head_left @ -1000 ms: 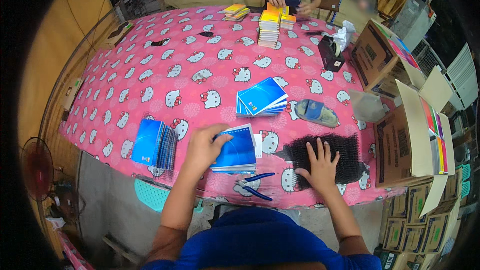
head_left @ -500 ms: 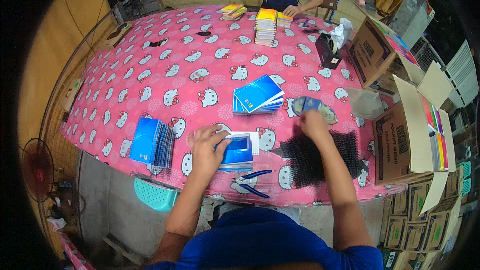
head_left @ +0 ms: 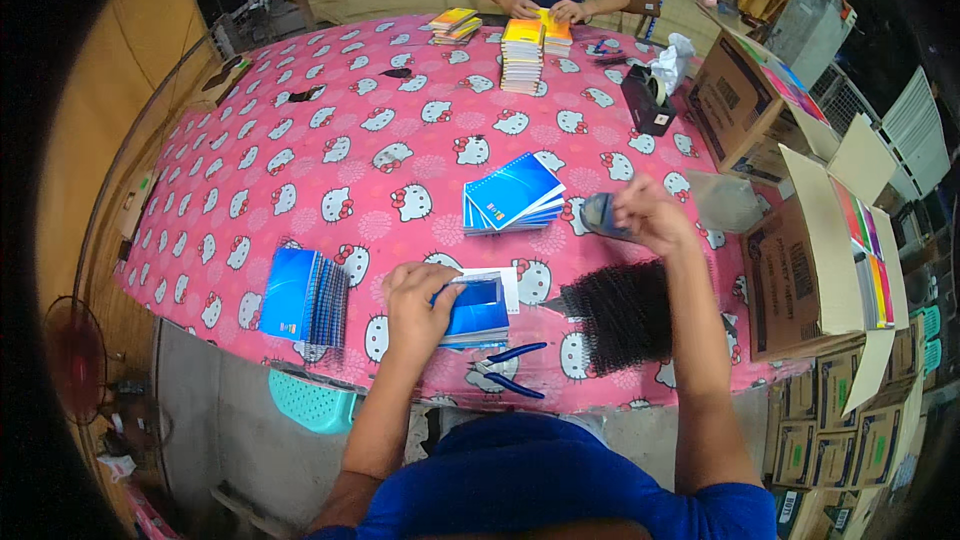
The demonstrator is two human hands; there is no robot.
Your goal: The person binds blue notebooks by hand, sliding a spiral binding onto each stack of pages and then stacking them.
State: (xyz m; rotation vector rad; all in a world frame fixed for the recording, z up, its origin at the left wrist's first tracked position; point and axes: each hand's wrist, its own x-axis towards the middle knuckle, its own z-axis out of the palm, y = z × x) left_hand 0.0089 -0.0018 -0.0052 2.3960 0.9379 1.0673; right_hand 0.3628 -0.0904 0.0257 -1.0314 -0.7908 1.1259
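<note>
The left hand (head_left: 415,302) is kept at the left edge of the blue notebook stack (head_left: 475,315), its thumb laid on the top cover and its fingers bent; whether the stack is gripped cannot be told. A second ago the right hand (head_left: 652,215) was spread flat on the black spiral coils (head_left: 612,320); now it is raised beyond them, over the oval blue-and-tan item (head_left: 600,214), with its fingers curled, and whether anything is pinched cannot be made out. The blue-handled cutters (head_left: 490,365) are left lying just below the stack. Across the table, the co-worker's hands (head_left: 570,12), parted half a second ago, are now brought together at the yellow booklets (head_left: 553,32).
</note>
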